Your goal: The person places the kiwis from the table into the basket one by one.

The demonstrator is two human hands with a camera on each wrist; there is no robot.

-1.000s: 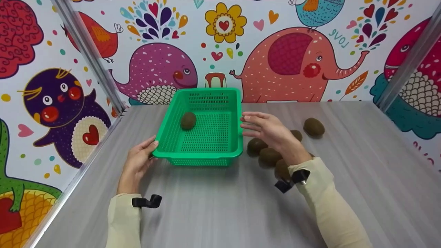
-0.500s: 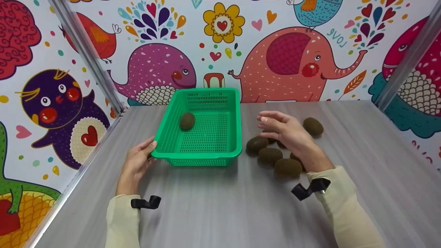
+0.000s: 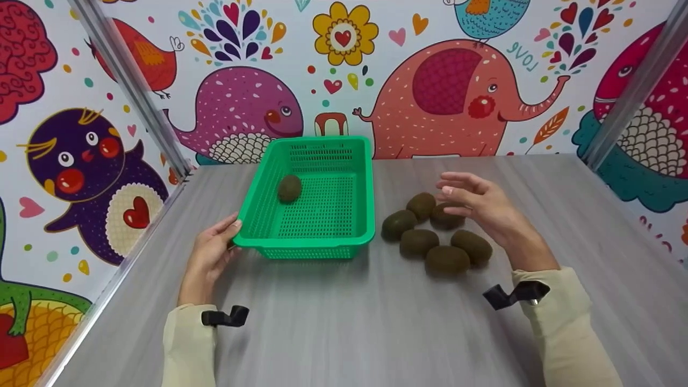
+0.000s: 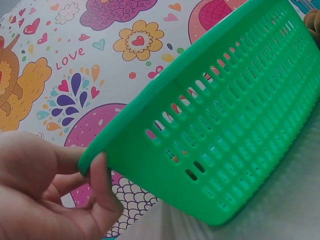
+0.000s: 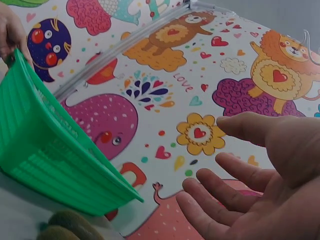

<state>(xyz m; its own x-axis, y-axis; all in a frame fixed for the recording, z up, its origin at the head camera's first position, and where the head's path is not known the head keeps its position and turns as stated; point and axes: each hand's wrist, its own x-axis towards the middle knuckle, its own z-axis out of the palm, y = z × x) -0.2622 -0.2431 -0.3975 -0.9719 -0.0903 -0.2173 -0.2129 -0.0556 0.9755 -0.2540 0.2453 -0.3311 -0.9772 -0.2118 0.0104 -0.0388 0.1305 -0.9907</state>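
Head view, perforated green basket (image 3: 309,242), oval brown kiwi (image 3: 289,188) inside, left hand (image 3: 209,255) pinching basket rim, right hand (image 3: 488,207) loosely spread

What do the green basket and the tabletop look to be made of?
Green basket: probably moulded plastic, smooth and faintly glossy; its even slots and rounded rim suggest that.
Tabletop: perhaps wood-effect laminate, with a low sheen; streaky grey grain shows, but real wood cannot be ruled out.

Cartoon-printed walls (image 3: 395,67) and metal corner posts (image 3: 131,86) suggest a booth-like workspace.
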